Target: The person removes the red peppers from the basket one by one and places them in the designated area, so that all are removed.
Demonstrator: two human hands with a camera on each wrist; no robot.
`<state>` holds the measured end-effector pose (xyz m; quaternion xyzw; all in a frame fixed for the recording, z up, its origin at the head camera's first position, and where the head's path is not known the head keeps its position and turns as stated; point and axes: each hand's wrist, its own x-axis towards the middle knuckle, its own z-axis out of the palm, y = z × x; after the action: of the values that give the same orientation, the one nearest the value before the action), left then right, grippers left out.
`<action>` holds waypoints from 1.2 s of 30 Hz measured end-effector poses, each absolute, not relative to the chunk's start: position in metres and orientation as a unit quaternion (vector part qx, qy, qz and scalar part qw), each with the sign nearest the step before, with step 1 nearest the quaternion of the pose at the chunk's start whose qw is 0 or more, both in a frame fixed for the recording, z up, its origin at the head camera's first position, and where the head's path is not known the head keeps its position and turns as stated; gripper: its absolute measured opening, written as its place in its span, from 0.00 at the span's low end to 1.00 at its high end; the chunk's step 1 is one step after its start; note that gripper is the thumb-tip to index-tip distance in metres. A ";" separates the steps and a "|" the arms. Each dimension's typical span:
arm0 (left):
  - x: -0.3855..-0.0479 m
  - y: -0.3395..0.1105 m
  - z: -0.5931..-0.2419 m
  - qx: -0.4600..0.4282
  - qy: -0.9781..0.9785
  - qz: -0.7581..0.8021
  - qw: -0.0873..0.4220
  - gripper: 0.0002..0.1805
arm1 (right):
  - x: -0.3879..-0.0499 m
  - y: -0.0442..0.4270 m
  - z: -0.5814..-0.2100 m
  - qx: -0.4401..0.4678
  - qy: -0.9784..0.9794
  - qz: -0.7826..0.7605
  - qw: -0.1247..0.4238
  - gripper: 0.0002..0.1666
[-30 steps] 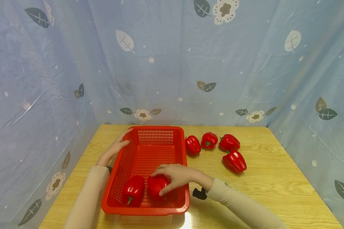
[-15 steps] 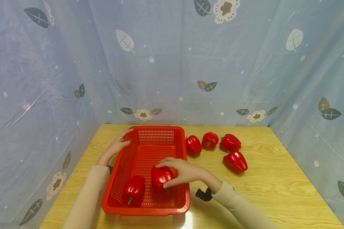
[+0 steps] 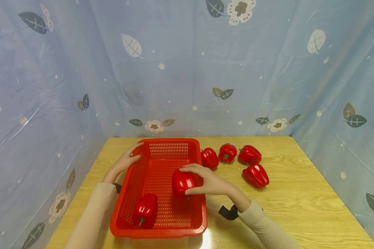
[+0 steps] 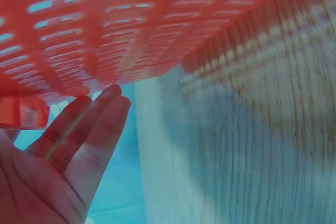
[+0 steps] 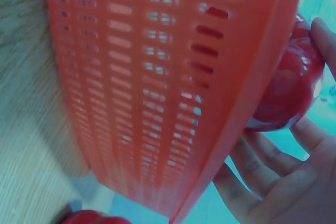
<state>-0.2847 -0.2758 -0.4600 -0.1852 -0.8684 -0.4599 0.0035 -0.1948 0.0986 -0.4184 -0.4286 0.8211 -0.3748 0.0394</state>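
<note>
In the head view, my right hand (image 3: 213,181) grips a red bell pepper (image 3: 182,182) with thumb and fingers, over the right side of a red slotted plastic basket (image 3: 166,233). The right wrist view shows this glossy pepper (image 5: 294,85) partly behind the basket rim. Another red bell pepper (image 3: 145,209) lies in the basket's near left corner, green stem towards me. My left hand (image 3: 121,166) rests at the basket's left side. Seen from the left wrist, its fingers (image 4: 100,140) are fairly straight against the outer slotted wall; the thumb is mostly hidden there.
Right of the basket on the wooden table (image 3: 299,204) lie several more bell peppers, including one close to the basket wall (image 3: 210,158) and one farthest right (image 3: 256,175). A blue patterned curtain (image 3: 180,79) encloses the table at the back and sides.
My right hand has raised the gripped pepper from the basket floor and shifted it right and away from me. My left hand keeps its place. The view has tilted slightly.
</note>
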 end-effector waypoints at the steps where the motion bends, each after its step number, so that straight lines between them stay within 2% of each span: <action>1: -0.284 -0.275 -0.459 -0.186 -0.869 -0.458 0.002 0.30 | -0.195 0.101 -0.419 -0.423 0.822 -0.380 0.033 0.39; 11: -0.265 -0.263 -0.434 -0.166 -0.871 -0.461 -0.022 0.30 | -0.200 0.122 -0.414 -0.362 0.813 -0.455 0.002 0.39; 18: -0.277 -0.272 -0.451 -0.165 -0.870 -0.465 -0.018 0.30 | -0.200 0.139 -0.407 -0.335 0.820 -0.463 -0.029 0.38; 25: -0.286 -0.278 -0.462 -0.174 -0.864 -0.472 -0.014 0.30 | -0.202 0.155 -0.407 -0.298 0.834 -0.465 -0.027 0.38; 31: -0.285 -0.277 -0.462 -0.179 -0.865 -0.468 -0.017 0.31 | -0.187 0.161 -0.384 -0.278 0.836 -0.472 -0.021 0.37; 36: -0.285 -0.277 -0.463 -0.177 -0.865 -0.469 -0.020 0.31 | -0.198 0.173 -0.404 -0.269 0.838 -0.473 -0.039 0.37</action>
<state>-0.2853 -0.2775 -0.4626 -0.1767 -0.8650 -0.4692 -0.0200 -0.1982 0.1729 -0.4042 -0.2692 0.8380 -0.4730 -0.0391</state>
